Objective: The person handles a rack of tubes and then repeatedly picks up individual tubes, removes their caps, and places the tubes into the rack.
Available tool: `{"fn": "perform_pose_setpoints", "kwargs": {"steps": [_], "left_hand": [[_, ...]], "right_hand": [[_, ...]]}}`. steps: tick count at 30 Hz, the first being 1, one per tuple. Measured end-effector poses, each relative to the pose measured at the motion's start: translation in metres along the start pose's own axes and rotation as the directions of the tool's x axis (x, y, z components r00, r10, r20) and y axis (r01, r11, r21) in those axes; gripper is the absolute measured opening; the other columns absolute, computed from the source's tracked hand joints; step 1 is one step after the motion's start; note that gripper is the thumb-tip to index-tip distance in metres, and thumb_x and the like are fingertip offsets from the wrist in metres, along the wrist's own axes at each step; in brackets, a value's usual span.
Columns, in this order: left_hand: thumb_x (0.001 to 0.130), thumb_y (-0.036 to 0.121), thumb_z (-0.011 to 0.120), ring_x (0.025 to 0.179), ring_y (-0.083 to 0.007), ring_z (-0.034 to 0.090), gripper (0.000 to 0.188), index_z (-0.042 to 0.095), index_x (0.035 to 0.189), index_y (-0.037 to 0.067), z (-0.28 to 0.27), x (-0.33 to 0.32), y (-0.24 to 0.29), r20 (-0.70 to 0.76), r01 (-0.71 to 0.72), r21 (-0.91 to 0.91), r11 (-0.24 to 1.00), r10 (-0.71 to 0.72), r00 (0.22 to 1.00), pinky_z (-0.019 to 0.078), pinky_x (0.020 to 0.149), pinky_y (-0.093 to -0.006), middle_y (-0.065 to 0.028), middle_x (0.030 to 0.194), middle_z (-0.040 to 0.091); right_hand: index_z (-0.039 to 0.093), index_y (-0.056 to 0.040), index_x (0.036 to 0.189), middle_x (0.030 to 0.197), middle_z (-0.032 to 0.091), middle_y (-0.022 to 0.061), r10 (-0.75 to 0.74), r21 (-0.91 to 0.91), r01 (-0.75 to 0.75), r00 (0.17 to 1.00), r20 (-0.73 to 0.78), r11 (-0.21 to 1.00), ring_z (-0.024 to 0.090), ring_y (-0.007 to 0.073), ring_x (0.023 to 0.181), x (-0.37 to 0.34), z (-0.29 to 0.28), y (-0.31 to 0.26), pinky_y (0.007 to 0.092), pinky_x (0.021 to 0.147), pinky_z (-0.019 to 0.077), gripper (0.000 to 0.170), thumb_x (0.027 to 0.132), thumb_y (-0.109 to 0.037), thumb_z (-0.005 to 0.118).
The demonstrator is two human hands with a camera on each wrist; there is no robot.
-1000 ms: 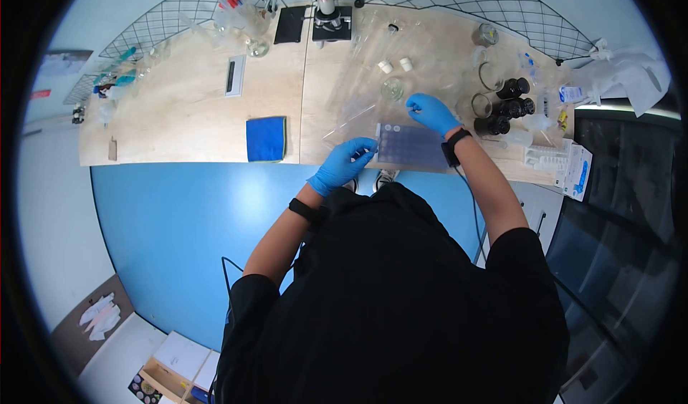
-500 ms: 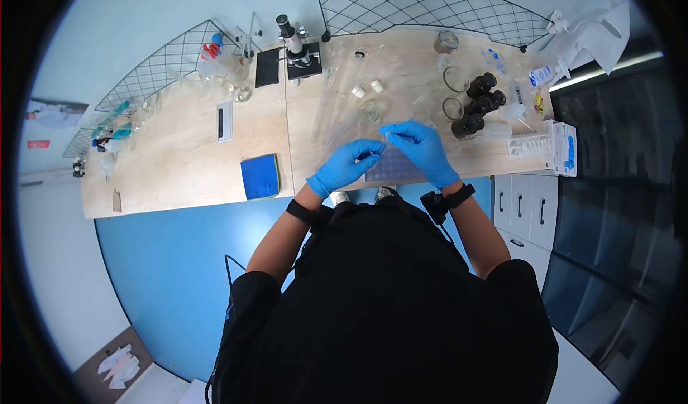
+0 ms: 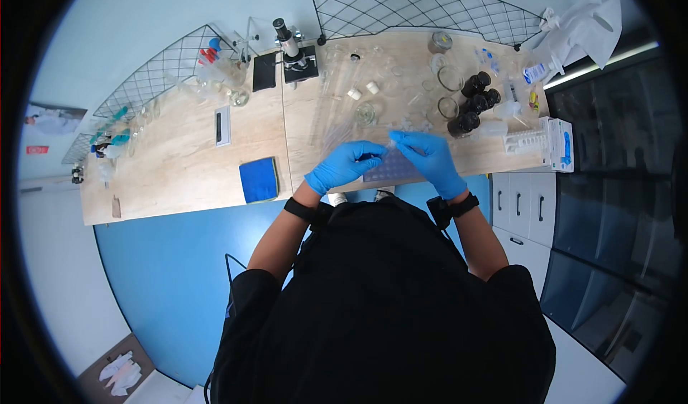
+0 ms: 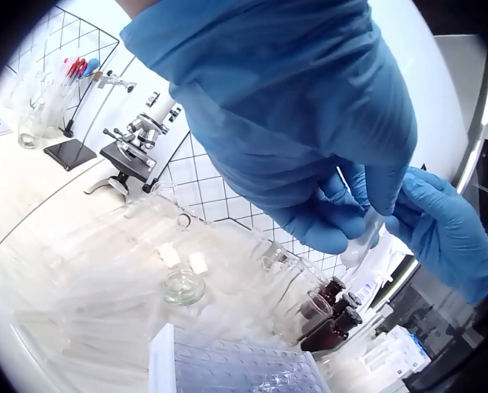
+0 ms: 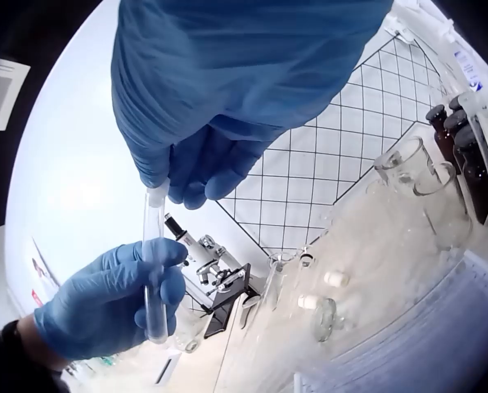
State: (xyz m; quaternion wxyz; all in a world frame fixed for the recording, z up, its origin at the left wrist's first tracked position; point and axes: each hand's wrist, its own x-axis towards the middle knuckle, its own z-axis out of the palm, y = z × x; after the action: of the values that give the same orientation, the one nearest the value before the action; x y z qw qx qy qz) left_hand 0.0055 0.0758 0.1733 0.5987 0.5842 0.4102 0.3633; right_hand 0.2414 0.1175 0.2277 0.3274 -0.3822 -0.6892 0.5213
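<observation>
In the right wrist view a clear tube (image 5: 155, 307) with a whitish cap (image 5: 157, 195) stands nearly upright. My left hand (image 5: 113, 299), in a blue glove, holds its body between thumb and fingers. My right hand (image 5: 227, 90) pinches the cap at the top. Both gloved hands, left (image 3: 347, 166) and right (image 3: 430, 162), meet over a translucent rack with rows of holes (image 3: 390, 169) at the table's front edge. The tube's rounded end (image 4: 354, 254) shows below the left fingers in the left wrist view.
Behind the hands lie glass tubes, a small glass dish (image 3: 366, 114) and two white stoppers (image 3: 372, 87). Dark bottles (image 3: 464, 123) and beakers (image 3: 448, 107) stand right. A microscope (image 3: 290, 47) is at the back; a blue cloth (image 3: 259, 180) lies left.
My right hand has come from above the rack's far edge to meet my left hand at the tube. The head view has shifted. Over the last half second the hands have barely moved.
</observation>
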Motion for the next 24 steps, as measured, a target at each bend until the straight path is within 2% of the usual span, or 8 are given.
{"fn": "perform_pose_setpoints", "kwargs": {"steps": [4, 6, 9, 13, 19, 21, 22, 24], "left_hand": [[0.094, 0.008, 0.066, 0.091, -0.015, 0.066, 0.029, 0.065, 0.121, 0.0, -0.001, -0.003, 0.005, 0.03, 0.014, 0.046, 0.999, -0.015, 0.999, 0.0534, 0.082, -0.0279, -0.0099, 0.105, 0.07], [0.094, 0.007, 0.065, 0.091, -0.015, 0.066, 0.029, 0.065, 0.121, 0.0, -0.001, -0.004, 0.005, 0.045, 0.044, 0.059, 0.997, -0.047, 0.998, 0.0535, 0.082, -0.028, -0.0099, 0.105, 0.07], [0.093, 0.007, 0.065, 0.091, -0.0149, 0.066, 0.029, 0.065, 0.121, 0.0, -0.001, -0.005, 0.003, 0.053, 0.086, 0.028, 0.996, -0.088, 0.995, 0.0535, 0.082, -0.0283, -0.0104, 0.104, 0.07], [0.094, 0.008, 0.065, 0.09, -0.0151, 0.066, 0.028, 0.065, 0.12, -0.001, -0.003, -0.001, 0.006, 0.048, 0.034, 0.049, 0.998, -0.037, 0.998, 0.0531, 0.083, -0.0285, -0.0106, 0.103, 0.07], [0.096, 0.01, 0.064, 0.095, -0.0156, 0.066, 0.027, 0.066, 0.12, 0.0, -0.002, 0.003, 0.004, 0.022, 0.014, 0.043, 0.999, -0.015, 1.0, 0.0523, 0.087, -0.0288, -0.0105, 0.105, 0.07], [0.096, 0.01, 0.064, 0.097, -0.0154, 0.066, 0.027, 0.066, 0.121, 0.001, -0.003, 0.006, 0.006, -0.003, -0.014, 0.098, 0.995, 0.015, 1.0, 0.052, 0.088, -0.0286, -0.0104, 0.105, 0.07], [0.096, 0.01, 0.064, 0.098, -0.0149, 0.066, 0.027, 0.066, 0.121, 0.002, -0.003, 0.01, 0.008, -0.029, -0.028, 0.103, 0.994, 0.032, 0.999, 0.0518, 0.089, -0.0283, -0.0101, 0.106, 0.07], [0.096, 0.01, 0.064, 0.099, -0.0145, 0.065, 0.027, 0.066, 0.122, 0.002, -0.002, 0.016, 0.007, -0.051, -0.035, 0.106, 0.994, 0.041, 0.998, 0.0516, 0.089, -0.028, -0.0098, 0.107, 0.07]], "right_hand": [[0.073, -0.0031, 0.112, 0.11, 0.073, 0.0133, -0.094, -0.124, 0.092, 0.996, -0.009, 0.988, 0.071, 0.021, 0.099, -0.002, -0.002, 0.004, 0.0307, 0.086, 0.0562, 0.022, 0.091, -0.009, 0.067], [0.072, -0.004, 0.114, 0.11, 0.072, 0.0146, -0.338, -0.393, 0.355, 0.934, 0.113, 0.848, 0.071, 0.0259, 0.098, 0.0, -0.009, 0.008, 0.0335, 0.086, 0.0568, 0.025, 0.09, -0.007, 0.067], [0.071, -0.0022, 0.116, 0.113, 0.072, 0.0148, -0.352, -0.417, 0.385, 0.923, 0.157, 0.823, 0.069, 0.0284, 0.105, -0.001, -0.01, 0.01, 0.0346, 0.091, 0.0552, 0.026, 0.09, -0.005, 0.066], [0.07, -0.0034, 0.117, 0.114, 0.071, 0.0151, -0.38, -0.405, 0.394, 0.917, 0.118, 0.825, 0.071, 0.0279, 0.1, 0.001, -0.006, 0.009, 0.0354, 0.086, 0.0573, 0.028, 0.089, -0.008, 0.066], [0.067, -0.0021, 0.124, 0.124, 0.068, 0.0141, -0.174, -0.195, 0.18, 0.984, 0.049, 0.964, 0.067, 0.0222, 0.111, -0.006, -0.003, 0.009, 0.0321, 0.095, 0.0527, 0.031, 0.093, -0.004, 0.062], [0.063, -0.0008, 0.13, 0.125, 0.067, 0.0121, -0.013, 0.019, 0.012, 0.999, 0.034, 1.0, 0.066, 0.0174, 0.111, -0.006, 0.001, 0.011, 0.0297, 0.094, 0.0523, 0.036, 0.094, -0.004, 0.063], [0.063, -0.0008, 0.13, 0.125, 0.067, 0.0121, -0.01, 0.023, 0.009, 0.999, 0.034, 1.0, 0.066, 0.0174, 0.111, -0.006, 0.005, 0.012, 0.0297, 0.094, 0.0523, 0.036, 0.094, -0.004, 0.063], [0.06, 0.0012, 0.131, 0.12, 0.069, 0.0094, 0.097, 0.303, -0.057, 0.988, -0.119, 0.951, 0.065, 0.0144, 0.108, -0.005, 0.016, 0.013, 0.0279, 0.093, 0.0522, 0.039, 0.092, -0.002, 0.065]]}}
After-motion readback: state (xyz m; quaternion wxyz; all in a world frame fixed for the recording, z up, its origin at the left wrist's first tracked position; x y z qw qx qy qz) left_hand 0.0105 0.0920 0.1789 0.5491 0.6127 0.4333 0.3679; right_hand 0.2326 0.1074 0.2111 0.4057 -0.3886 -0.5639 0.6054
